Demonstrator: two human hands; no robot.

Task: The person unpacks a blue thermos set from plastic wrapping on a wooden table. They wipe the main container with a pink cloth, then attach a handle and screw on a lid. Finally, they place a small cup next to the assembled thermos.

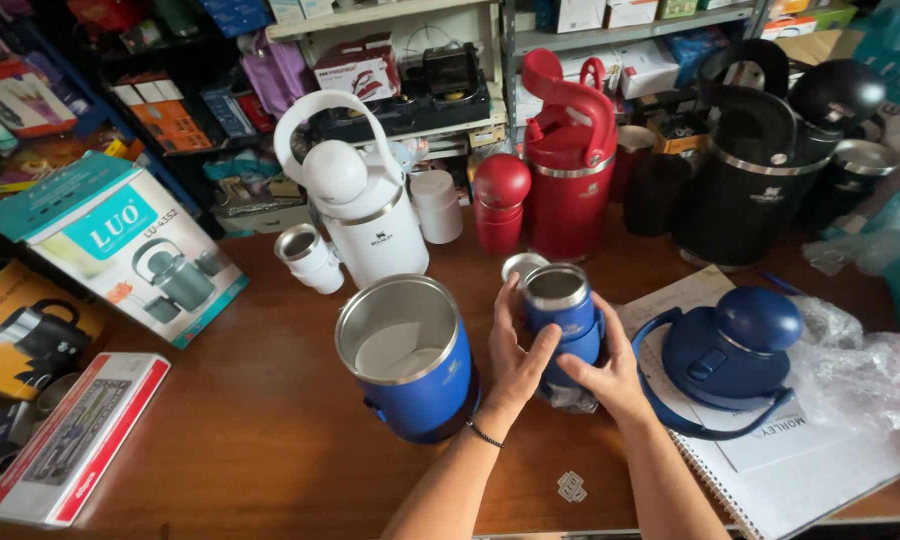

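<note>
Head view, looking down at two bare forearms reaching forward over a brown wooden counter (250, 420). The left hand (515, 355) and the right hand (610, 370) both wrap around a small blue steel-lined cup (562, 310), one palm on each side, fingers curled closed on its wall. The cup stands upright between the palms with its open mouth facing up, its long axis vertical, its base at or just above the counter; which of these cannot be told. Neither hand is nearer; they grip it evenly. Just to the left of the left hand stands a large blue open jug body (405, 355), also upright, close to the wrist but not touching the cup. To the right of the right hand, a blue domed lid with a loop handle (730, 350) rests on a spiral notebook (800, 460). Farther back stand a white jug (365, 210), a red jug (570, 170) and a black jug (745, 180).
</note>
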